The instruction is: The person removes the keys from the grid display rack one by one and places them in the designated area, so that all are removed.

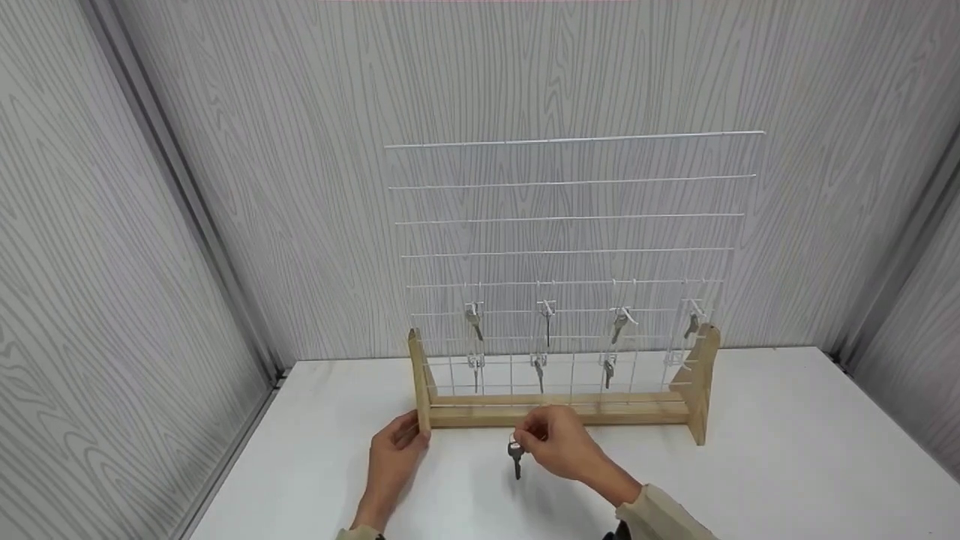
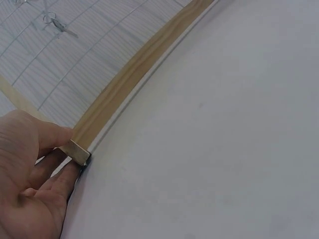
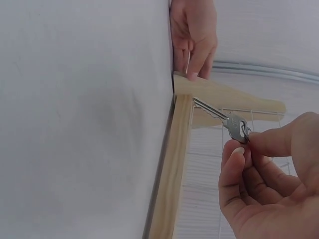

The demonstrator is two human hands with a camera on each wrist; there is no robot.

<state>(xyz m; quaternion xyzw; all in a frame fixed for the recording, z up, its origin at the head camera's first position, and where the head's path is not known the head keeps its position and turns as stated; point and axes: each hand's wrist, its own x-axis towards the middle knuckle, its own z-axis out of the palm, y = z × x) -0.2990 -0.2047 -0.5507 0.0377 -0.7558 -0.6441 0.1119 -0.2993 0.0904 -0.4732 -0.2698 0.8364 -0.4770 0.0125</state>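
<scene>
A metal key [image 1: 516, 452] on a small ring dangles from my right hand [image 1: 566, 448], whose thumb and fingertips pinch the ring. In the right wrist view the key [image 3: 235, 128] stands clear of the rack, its blade pointing away from the fingers. My left hand [image 1: 394, 457] grips the foot of the rack's left wooden end piece [image 1: 420, 379], thumb on one side and fingers on the other. Behind both hands stands the white wire grid [image 1: 570, 140] in its wooden base [image 1: 622, 416]. Several keys hang from its hooks, such as the upper left key [image 1: 474, 320].
A bare hook [image 1: 674, 360] sits at the lower right of the grid. The right wooden end piece [image 1: 701, 386] stands on the white table [image 1: 780, 450]. Grey wood-patterned panels [image 1: 225, 112] enclose the back and sides.
</scene>
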